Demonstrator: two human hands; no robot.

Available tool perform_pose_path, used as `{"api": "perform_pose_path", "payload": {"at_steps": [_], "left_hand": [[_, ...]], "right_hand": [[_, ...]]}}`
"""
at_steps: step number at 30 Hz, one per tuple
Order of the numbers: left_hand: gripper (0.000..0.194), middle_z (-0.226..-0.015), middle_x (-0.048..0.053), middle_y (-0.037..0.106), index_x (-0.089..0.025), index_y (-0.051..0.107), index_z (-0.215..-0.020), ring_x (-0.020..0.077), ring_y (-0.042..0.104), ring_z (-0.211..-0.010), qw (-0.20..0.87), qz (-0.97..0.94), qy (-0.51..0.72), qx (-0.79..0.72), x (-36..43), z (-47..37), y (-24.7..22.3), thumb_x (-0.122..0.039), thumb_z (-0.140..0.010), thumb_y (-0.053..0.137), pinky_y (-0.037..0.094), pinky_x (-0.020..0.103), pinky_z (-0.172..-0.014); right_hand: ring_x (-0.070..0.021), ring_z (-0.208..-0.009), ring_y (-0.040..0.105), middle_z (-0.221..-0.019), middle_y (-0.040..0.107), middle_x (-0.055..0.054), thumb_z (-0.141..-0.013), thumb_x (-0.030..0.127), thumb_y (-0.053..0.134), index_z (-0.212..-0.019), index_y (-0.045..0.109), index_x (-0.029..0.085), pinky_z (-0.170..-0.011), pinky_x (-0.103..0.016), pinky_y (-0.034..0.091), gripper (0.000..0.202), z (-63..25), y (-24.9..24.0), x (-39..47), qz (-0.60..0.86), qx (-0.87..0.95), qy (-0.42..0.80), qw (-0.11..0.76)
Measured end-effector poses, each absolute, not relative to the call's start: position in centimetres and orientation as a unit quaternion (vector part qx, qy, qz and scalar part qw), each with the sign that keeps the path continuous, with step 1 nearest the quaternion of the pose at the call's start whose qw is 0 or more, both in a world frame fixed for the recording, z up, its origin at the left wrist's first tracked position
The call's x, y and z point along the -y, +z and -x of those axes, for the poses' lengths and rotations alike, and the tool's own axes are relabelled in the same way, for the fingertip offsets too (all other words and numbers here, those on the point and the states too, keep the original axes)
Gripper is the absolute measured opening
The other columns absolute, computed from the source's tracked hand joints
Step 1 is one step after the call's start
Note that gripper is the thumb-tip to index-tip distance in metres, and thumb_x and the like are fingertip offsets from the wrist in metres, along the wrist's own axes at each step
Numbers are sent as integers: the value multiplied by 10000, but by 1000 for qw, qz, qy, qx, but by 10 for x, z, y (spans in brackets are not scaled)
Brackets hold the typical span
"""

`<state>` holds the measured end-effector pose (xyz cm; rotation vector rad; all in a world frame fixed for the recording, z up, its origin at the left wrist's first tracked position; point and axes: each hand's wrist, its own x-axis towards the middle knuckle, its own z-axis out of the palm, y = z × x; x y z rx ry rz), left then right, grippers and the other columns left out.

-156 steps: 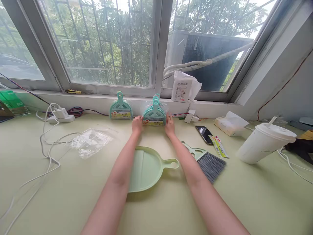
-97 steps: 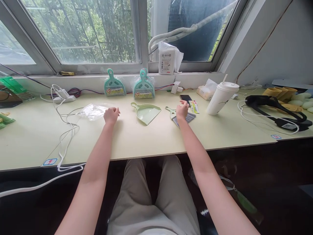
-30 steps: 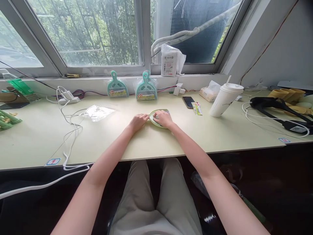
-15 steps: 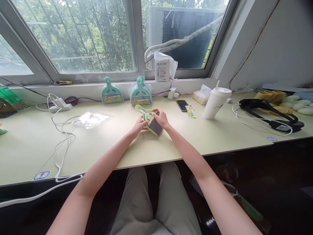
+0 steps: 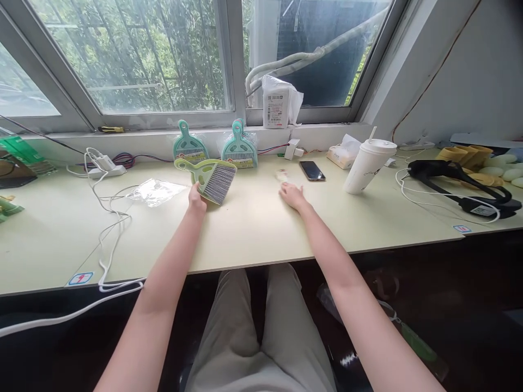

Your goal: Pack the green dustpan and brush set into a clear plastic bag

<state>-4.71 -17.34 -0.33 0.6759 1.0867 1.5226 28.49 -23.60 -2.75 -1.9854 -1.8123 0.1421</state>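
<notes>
The left hand [image 5: 196,198] grips a pale green plastic dustpan with a grey-bristled hand brush nested in it [image 5: 210,177], fingers closed on the lower edge of the pan so that the set is lifted clear of the pale green desk top [image 5: 253,228] and tilted, handle pointing left toward the window; the brush sits inside the pan's hollow, which keeps both parts together as one unit under a single grasp. The right hand [image 5: 291,195] rests low over the desk, palm down, fingers loosely extended toward a small label card [image 5: 281,175] lying just ahead of it; it holds nothing, and contact with the card cannot be confirmed because the card is blurred. A crumpled clear plastic bag [image 5: 157,190] lies flat on the desk to the left of the lifted set. Two teal dustpan sets in clear wrapping [image 5: 239,148] stand upright against the window ledge, propped there so they stay vertical. A black phone [image 5: 312,170] and a white lidded cup with a straw [image 5: 369,164] stand to the right, well apart from both hands.
</notes>
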Motion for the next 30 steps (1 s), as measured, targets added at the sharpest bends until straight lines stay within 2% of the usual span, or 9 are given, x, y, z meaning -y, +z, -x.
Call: {"api": "perform_pose_path", "payload": {"at_steps": [3, 5, 8, 14, 18, 22, 25, 27, 30], "left_hand": [[342, -909, 52, 689, -204, 599, -1136, 168, 674, -865, 558, -204, 698, -400, 175, 53, -2, -430, -921, 460, 559, 232, -675], [350, -910, 47, 694, -207, 609, -1137, 164, 677, -863, 567, -190, 705, -382, 177, 53, -3, -442, -918, 468, 562, 235, -697], [369, -922, 53, 702, -201, 617, -1135, 168, 681, -853, 576, -213, 686, -391, 176, 50, -6, -459, -912, 476, 568, 261, -731], [307, -846, 31, 695, -218, 612, -1094, 161, 678, -775, 590, -283, 650, -386, 172, 39, -14, -418, -866, 565, 561, 262, -673], [261, -769, -1, 643, -209, 601, -994, 134, 628, -647, 561, -355, 620, -419, 180, 32, -14, -320, -771, 682, 530, 253, -615], [264, -787, 3, 625, -193, 591, -960, 116, 601, -638, 559, -383, 595, -432, 187, 27, -12, -176, -722, 704, 519, 243, -612], [296, -825, 11, 634, -200, 592, -970, 122, 618, -682, 561, -386, 590, -434, 188, 26, -11, -142, -707, 715, 526, 240, -624], [317, -838, 14, 638, -204, 594, -984, 129, 631, -705, 560, -389, 584, -441, 188, 25, -11, -146, -702, 727, 532, 242, -636], [328, -865, 26, 644, -197, 593, -1003, 134, 640, -712, 560, -399, 576, -442, 188, 26, -12, -155, -706, 727, 540, 247, -633]], "right_hand": [[-211, -1199, 600, -1209, 708, -29, -951, 322, 423, -1051, 755, 234, -1075, -361, 371, 357, -253, -19, 238, 604, 745, 125, 253], [-205, -1103, 653, -1076, 757, -36, -959, 356, 407, -891, 793, 211, -1032, -304, 393, 418, -243, -12, 242, 587, 752, 125, 275], [-222, -1050, 664, -1048, 761, -72, -956, 396, 448, -823, 791, 199, -1103, -369, 306, 418, -238, -6, 249, 594, 756, 48, 270], [-238, -1285, 525, -1392, 584, -58, -920, 284, 525, -1252, 659, 247, -1096, -414, 334, 360, -219, -10, 255, 523, 828, 57, 193], [-197, -1257, 537, -1349, 619, -16, -862, 58, 440, -1126, 727, 255, -1081, -373, 372, 437, -215, -16, 249, 460, 854, 105, 218], [-216, -1254, 513, -1347, 614, -37, -830, 11, 416, -943, 771, 216, -1051, -387, 388, 426, -229, -13, 249, 542, 801, 41, 249], [-242, -1269, 495, -1391, 572, -86, -901, 98, 416, -1122, 709, 195, -1060, -427, 339, 380, -234, -9, 253, 629, 735, -29, 252], [-279, -1235, 519, -1365, 582, -146, -957, 276, 428, -1226, 644, 168, -1058, -474, 313, 361, -232, -7, 255, 682, 696, -29, 221], [-325, -1282, 478, -1394, 549, -188, -951, 526, 409, -1289, 590, 148, -1089, -559, 239, 539, -225, -9, 256, 703, 696, 22, 144]]}}
